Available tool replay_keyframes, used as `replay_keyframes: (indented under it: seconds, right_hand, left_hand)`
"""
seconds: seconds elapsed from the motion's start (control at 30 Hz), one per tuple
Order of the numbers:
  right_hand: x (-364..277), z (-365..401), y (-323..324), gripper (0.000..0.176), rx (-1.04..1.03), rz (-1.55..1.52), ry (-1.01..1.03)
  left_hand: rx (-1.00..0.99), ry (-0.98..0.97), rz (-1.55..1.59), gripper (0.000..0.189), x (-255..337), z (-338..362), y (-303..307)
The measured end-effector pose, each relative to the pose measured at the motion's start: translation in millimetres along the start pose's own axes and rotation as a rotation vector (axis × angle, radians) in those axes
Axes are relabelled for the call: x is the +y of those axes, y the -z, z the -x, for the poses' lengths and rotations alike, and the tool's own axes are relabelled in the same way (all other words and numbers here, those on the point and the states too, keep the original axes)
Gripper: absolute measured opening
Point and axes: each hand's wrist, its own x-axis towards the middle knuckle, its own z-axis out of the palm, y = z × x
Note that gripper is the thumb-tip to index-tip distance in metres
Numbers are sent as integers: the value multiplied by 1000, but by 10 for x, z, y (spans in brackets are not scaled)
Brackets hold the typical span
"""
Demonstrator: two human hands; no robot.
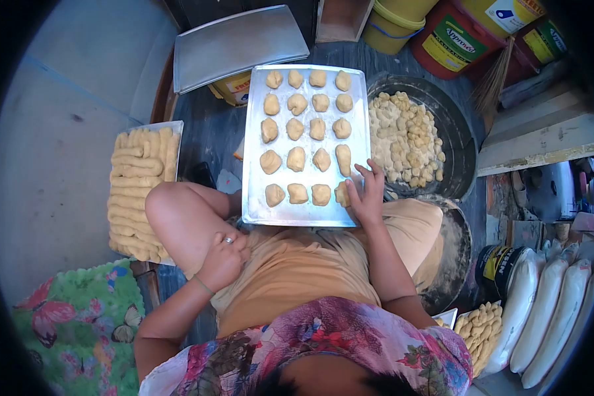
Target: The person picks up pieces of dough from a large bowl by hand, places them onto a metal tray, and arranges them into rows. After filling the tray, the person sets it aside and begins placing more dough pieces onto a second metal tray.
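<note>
A metal baking tray [307,216] lies across my lap with rows of dough pieces on it. My right hand [368,197] is at the tray's lower right corner, its fingers apart. The thumb touches or partly covers the corner dough piece [340,195]. Just above those fingers is a longer dough piece [343,160]. My left hand [226,260], with a ring on one finger, rests loosely curled on my thigh, apart from the tray; nothing shows in it.
A dark round pan [465,138] with many small dough lumps stands right of the tray. Another tray [177,132] of long dough rolls lies left. Behind are an upturned metal tray [241,49] and buckets [452,43]. Filled plastic bags [538,317] stand at lower right.
</note>
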Motion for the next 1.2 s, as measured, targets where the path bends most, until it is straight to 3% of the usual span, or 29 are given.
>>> replay_keyframes:
  seconds: [0.17,0.23,0.3,0.43,0.5,0.6,0.7,0.87,1.0,1.2]
  right_hand:
    - [-2,18,51,42,39,-17,-45]
    - [22,17,37,41,54,4,-27]
    - [-9,-3,32,40,39,7,-44]
    - [-85,-61,0,39,49,-39,-79]
    - [-29,-83,-11,38,54,-17,-67]
    - [-11,-139,-66,40,91,-121,-152]
    - [70,-195,-81,39,91,-18,-119]
    - [67,-307,-111,34,88,-79,-138]
    - [60,-368,-101,33,54,6,-105]
    - [47,-423,-137,31,49,-36,-136]
  left_hand:
    - [12,110,-34,22,-433,-256,178]
    - [83,246,574,31,-897,-464,292]
    - [398,387,897,36,-1438,-731,299]
    - [608,783,1236,30,-2633,-1299,358]
    - [585,875,1267,29,-3001,-1553,286]
    - [639,1019,1483,36,-3390,-1997,136]
    - [713,1134,1581,53,-3646,-2381,-44]
    - [794,1242,1886,69,-4036,-2856,-307]
    - [912,1236,1930,70,-4093,-3038,-290]
    - [859,1140,1838,60,-4477,-3091,-564]
